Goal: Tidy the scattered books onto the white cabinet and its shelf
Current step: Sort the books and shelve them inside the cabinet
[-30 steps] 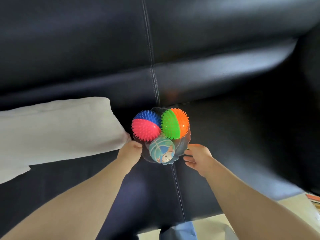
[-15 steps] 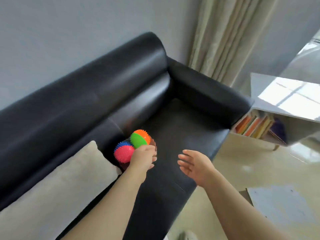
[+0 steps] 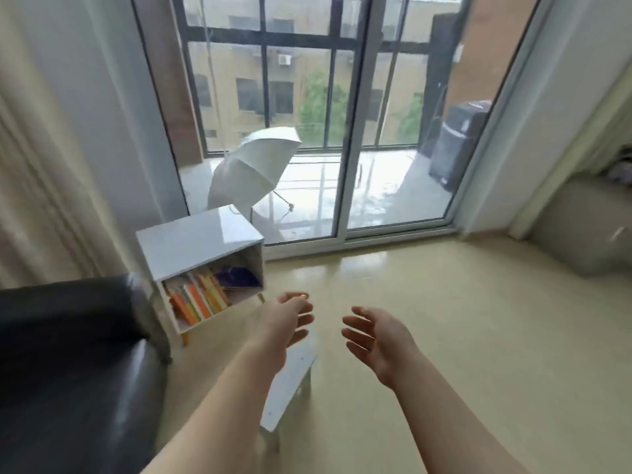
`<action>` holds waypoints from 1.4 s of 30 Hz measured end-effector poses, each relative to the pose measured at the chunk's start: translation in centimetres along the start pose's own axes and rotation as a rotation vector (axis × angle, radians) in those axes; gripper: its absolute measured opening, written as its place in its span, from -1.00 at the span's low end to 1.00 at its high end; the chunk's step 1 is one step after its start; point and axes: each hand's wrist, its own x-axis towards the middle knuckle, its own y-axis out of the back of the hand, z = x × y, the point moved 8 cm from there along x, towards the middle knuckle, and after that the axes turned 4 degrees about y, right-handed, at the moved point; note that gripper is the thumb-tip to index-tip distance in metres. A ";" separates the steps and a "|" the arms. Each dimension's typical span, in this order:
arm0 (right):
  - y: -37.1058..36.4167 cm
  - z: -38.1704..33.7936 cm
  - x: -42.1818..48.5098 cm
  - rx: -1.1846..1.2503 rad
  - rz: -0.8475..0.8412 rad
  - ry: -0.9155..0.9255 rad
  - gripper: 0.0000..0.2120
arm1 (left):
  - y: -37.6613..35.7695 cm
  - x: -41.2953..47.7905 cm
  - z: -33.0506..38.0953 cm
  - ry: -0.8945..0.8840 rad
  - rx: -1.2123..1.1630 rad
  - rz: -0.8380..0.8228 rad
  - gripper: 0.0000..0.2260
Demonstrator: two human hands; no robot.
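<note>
Left hand [image 3: 289,319] and right hand [image 3: 374,340] held out in air above floor [image 3: 444,319], both empty, palms turned toward each other; fingers apart and loosely extended, slightly blurred; white cabinet [image 3: 191,244] stands left of hands beside black sofa arm [image 3: 75,336], near glass door [image 3: 307,114]; books [image 3: 196,299] lean in row on its shelf, purple book [image 3: 237,277] at right end; white umbrella [image 3: 253,169] lies beyond glass.

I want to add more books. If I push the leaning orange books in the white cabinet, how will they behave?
The orange books already lean, with free space beside them in the white cabinet, so a push would probably topple them further. They look thin, so likely light and somewhat floppy.
</note>
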 end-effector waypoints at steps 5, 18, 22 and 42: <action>16.4 -9.5 1.9 0.060 0.136 0.107 -0.85 | -19.6 0.2 1.2 -0.010 -0.001 -0.193 -0.87; 44.5 -28.8 16.5 0.201 0.421 0.252 -0.84 | -57.3 11.0 5.5 -0.012 0.124 -0.457 -0.84; 50.5 -35.5 23.3 0.282 0.476 0.266 -0.84 | -68.6 17.1 9.1 -0.010 0.190 -0.523 -0.85; 89.0 -67.5 51.4 0.361 0.646 0.312 -0.86 | -123.9 38.5 19.8 -0.002 0.245 -0.651 -0.89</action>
